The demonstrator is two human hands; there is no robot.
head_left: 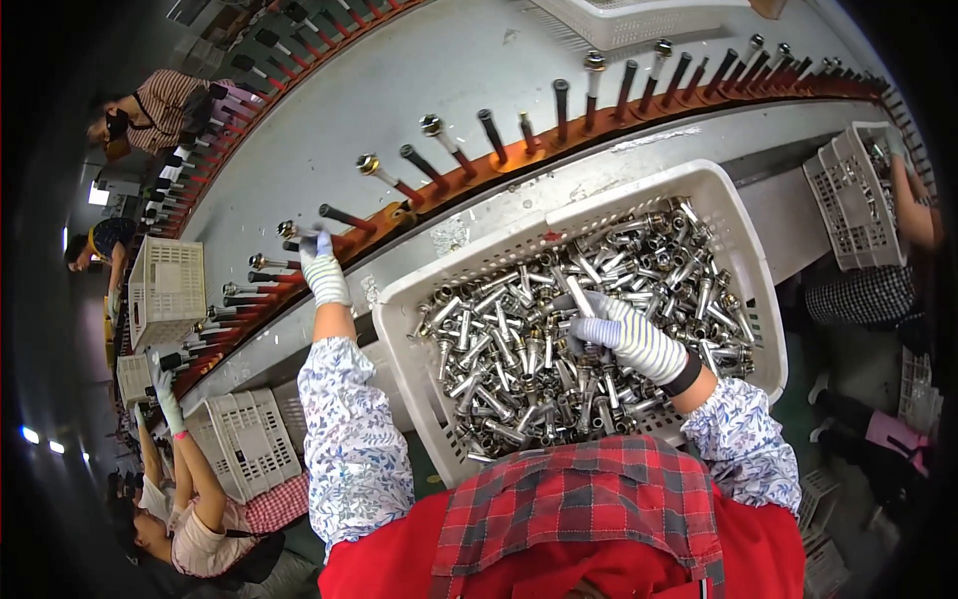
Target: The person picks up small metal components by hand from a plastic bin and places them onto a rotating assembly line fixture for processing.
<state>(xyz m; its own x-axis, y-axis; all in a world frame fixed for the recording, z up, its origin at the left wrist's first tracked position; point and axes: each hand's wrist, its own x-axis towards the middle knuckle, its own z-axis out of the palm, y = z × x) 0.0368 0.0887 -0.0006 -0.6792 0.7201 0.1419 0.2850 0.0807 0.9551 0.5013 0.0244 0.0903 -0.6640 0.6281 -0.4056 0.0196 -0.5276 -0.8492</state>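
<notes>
My left hand (324,272), in a striped knit glove, reaches to the row of upright pegs. Its fingers are closed round a shiny chrome tube fitting (291,231) with a wide collar, at one of the pegs. Over the basket, my right hand (631,337) wears a matching glove and pinches another chrome tube fitting (579,297), which points up and away from me. Below it, many loose chrome fittings (509,344) fill a cream plastic basket (750,225). Several fittings, such as one chrome fitting (376,168), sit on the peg tips.
Red and black pegs (490,133) stand along a curved orange rail (469,187) beyond the basket. Behind it lies a grey table (389,90). At left, a co-worker's gloved hand (166,392) reaches up by a cream crate (244,439). Another crate (843,205) stands at right.
</notes>
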